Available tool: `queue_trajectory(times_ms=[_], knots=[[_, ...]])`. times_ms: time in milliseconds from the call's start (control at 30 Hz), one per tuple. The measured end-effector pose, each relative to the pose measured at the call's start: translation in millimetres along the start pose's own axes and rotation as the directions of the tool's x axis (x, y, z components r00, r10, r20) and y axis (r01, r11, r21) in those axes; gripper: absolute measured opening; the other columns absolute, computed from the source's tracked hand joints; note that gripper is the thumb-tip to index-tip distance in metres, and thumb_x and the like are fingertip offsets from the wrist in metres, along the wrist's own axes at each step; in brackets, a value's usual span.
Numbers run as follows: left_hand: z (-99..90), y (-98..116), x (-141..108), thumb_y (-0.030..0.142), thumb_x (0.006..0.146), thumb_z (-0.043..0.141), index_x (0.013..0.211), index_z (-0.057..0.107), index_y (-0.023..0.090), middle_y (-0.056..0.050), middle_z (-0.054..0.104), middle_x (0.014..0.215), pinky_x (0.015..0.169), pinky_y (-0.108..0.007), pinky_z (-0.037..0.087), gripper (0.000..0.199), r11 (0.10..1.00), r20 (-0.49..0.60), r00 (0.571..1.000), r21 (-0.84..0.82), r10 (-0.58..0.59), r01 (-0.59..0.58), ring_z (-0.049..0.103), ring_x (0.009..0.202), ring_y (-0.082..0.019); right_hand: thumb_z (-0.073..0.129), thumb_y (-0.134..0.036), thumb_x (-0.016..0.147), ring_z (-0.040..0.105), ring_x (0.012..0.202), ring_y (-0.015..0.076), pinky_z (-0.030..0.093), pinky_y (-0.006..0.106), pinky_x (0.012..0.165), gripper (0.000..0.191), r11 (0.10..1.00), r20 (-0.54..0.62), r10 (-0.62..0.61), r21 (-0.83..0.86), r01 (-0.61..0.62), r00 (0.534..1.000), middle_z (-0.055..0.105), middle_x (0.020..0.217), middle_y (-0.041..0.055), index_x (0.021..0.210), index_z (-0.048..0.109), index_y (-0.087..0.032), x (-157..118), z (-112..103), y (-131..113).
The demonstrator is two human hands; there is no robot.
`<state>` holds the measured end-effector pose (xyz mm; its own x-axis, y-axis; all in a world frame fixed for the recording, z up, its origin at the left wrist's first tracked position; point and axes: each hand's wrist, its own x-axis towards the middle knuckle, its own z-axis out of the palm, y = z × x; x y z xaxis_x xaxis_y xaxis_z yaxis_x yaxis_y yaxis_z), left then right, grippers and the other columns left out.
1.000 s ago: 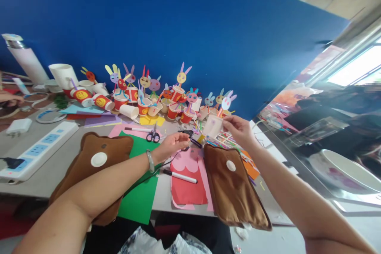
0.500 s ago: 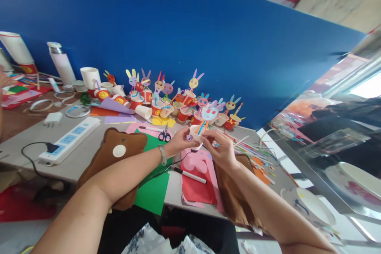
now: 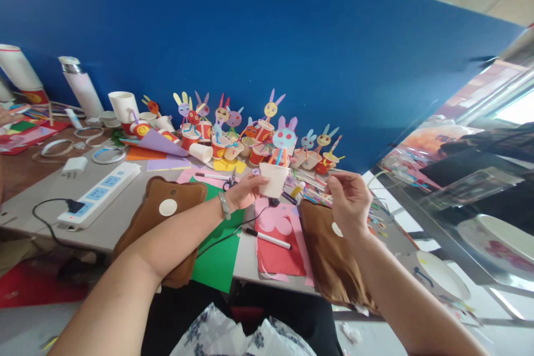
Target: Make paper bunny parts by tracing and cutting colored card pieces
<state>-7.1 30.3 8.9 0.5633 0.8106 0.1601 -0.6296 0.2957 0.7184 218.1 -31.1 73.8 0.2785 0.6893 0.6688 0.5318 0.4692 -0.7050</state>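
My left hand (image 3: 248, 190) is closed on the side of a white paper cup (image 3: 274, 181), holding it above the table. Out of the cup rise orange and blue strips that carry a light blue paper bunny head (image 3: 284, 136) with pink-purple ears. A small purple sticker (image 3: 256, 171) shows at the left fingertips. Apart from the cup, to the right, my right hand (image 3: 350, 200) is raised with curled fingers and thumb drawn together. Whatever those fingers may hold is too small to make out. Below lie a black-and-white marker (image 3: 269, 238) and red paper (image 3: 279, 258).
Several finished bunny cups (image 3: 221, 147) line the blue partition (image 3: 250, 39). Brown cushions (image 3: 161, 233) lie left and right at the front edge. Scissors (image 3: 231, 179), green paper (image 3: 217, 256), a power strip (image 3: 100, 194) and a black cable (image 3: 233, 232) are on the table.
My right hand has let go of the cup and moved right, away from it. The cup has turned in my left hand, its sticker now at the left side, and its bunny head stands more upright.
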Motion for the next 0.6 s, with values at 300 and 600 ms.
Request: queue_trajectory(times_ms=[300, 600], knots=[[-3.2, 19, 4, 0.030, 0.083, 0.069, 0.120, 0.060, 0.016, -0.007, 0.072, 0.100, 0.087, -0.045, 0.060, 0.041, 0.988, -0.260, 0.960, -0.083, 0.105, -0.130, 0.072, 0.087, -0.022, 0.060, -0.038, 0.080, 0.061, 0.062, 0.0168, 0.045, 0.029, 0.061, 0.021, 0.880, 0.422, 0.194, -0.474, 0.033, 0.886, 0.070, 0.068, 0.0025, 0.080, 0.069, -0.019, 19, -40, 50], [-6.2, 25, 7, 0.030, 0.079, 0.074, 0.113, 0.062, 0.017, -0.003, 0.072, 0.094, 0.087, -0.041, 0.061, 0.038, 0.980, -0.259, 0.953, -0.071, 0.160, -0.184, 0.071, 0.089, -0.020, 0.052, -0.027, 0.090, 0.068, 0.089, 0.0225, 0.046, 0.029, 0.071, 0.025, 0.566, 0.644, 0.349, -0.724, 0.395, 0.681, 0.076, 0.100, 0.0089, 0.098, 0.074, -0.019, 8, 3, 74]])
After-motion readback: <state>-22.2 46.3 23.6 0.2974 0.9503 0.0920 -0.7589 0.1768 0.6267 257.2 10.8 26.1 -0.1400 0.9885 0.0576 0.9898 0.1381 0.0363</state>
